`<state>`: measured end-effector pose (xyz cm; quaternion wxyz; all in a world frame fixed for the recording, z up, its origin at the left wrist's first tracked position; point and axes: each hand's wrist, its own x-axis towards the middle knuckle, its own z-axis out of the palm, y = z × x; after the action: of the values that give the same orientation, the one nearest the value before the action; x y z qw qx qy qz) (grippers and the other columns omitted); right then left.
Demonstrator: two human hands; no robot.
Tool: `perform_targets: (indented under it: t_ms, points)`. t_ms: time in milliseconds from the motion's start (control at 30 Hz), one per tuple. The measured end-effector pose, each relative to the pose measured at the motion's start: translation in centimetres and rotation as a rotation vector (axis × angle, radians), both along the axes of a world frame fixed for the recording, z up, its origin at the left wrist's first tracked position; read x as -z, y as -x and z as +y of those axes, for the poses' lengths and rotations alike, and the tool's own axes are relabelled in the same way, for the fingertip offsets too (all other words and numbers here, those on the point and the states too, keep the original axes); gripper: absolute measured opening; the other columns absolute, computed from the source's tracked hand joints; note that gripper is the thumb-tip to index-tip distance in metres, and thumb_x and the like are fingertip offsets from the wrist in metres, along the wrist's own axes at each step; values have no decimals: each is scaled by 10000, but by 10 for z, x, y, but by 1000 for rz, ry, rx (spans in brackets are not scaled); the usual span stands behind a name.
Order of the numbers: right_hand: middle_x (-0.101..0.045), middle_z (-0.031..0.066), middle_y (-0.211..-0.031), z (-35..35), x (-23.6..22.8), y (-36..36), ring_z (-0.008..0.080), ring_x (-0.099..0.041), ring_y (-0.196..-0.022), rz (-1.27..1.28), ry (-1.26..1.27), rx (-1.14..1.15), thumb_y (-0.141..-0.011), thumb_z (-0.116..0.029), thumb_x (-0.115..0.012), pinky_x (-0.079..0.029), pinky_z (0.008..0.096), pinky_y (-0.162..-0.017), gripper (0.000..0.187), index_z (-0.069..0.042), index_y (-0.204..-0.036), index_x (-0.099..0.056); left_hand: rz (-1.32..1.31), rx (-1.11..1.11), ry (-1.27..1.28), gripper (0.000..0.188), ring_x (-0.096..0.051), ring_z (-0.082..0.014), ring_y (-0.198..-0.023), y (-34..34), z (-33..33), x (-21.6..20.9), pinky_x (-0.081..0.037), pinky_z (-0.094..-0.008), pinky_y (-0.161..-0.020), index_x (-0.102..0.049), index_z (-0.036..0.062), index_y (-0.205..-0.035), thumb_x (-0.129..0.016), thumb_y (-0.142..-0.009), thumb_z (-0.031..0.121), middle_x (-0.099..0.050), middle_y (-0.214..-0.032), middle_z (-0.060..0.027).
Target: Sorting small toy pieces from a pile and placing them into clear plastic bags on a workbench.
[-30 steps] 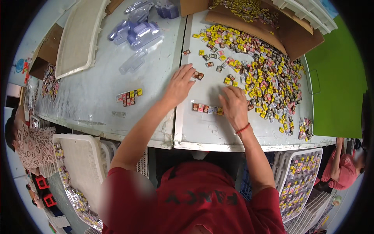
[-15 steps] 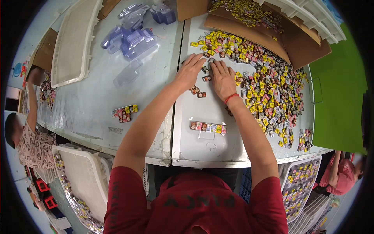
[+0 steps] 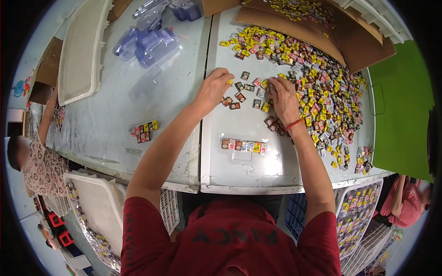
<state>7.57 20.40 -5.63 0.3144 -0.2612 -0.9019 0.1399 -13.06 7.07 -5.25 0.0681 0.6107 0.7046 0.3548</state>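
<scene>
My left hand [image 3: 213, 90] hovers low over the table with its fingers curled together. A small yellow block [image 3: 229, 82] shows at its fingertips. My right hand [image 3: 284, 102], a red cord round its wrist, has its fingers bent and pressed together at the near edge of a big pile of small printed blocks [image 3: 317, 101]; what they hold is hidden. Between the hands lie several loose blocks, among them a dark one [image 3: 246, 75] and a brown one [image 3: 240, 97]. Closer to me, a row of blocks [image 3: 244, 146] sits at a clear plastic shell [image 3: 242, 156].
An open cardboard box [image 3: 363, 50] with more blocks lies behind the pile. Clear plastic shells [image 3: 156, 48] are stacked at the far left, beside a white tray [image 3: 83, 55]. A block cluster [image 3: 143, 131] rests on the left table. One person [image 3: 43, 161] works at left, another [image 3: 401, 207] at right.
My hands have moved apart, the left slightly left, the right rightward and nearer to the pile. More loose blocks, some pink and yellow, now show between them.
</scene>
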Motion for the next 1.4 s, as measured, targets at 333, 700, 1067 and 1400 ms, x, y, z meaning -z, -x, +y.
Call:
perform_targets:
  t_ms: [333, 700, 1067, 1400]
  points:
    - [-653, 84, -1020, -9, -17, 22, 289, -573, -979, -190, -48, 1, -821, -212, -654, -430, 413, -859, 247, -91, -1035, -665, 31, 175, -6, 298, -562, -308, -1064, 7, 31, -9, -447, -394, -932, -620, 23, -1065, -678, -778, 82, -630, -1109, -126]
    - [-673, 63, -861, -14, -17, 44, 279, -609, -870, -429, -178, 137, -836, -321, -629, -426, 421, -790, 165, -174, -891, -680, 25, 116, 18, 212, -576, -305, -976, -4, 44, 7, -454, -396, -895, -666, 66, -970, -673, -794, 183, -667, -971, -117]
    - [-670, 60, -821, -31, -36, 11, 232, -617, -825, -178, -283, -73, -798, -175, -661, -400, 428, -855, 132, -108, -908, -636, -107, 17, -44, 163, -602, -308, -865, -38, -30, -50, -481, -385, -803, -651, 61, -906, -675, -799, 181, -658, -905, -96]
    - [-658, 40, -897, -134, -40, -75, 204, -592, -901, -212, -93, -338, -719, -161, -746, -354, 489, -983, 214, -98, -912, -679, 94, 278, -86, 164, -593, -238, -928, -118, -134, -27, -503, -332, -813, -642, -5, -885, -700, -754, 75, -633, -967, -86]
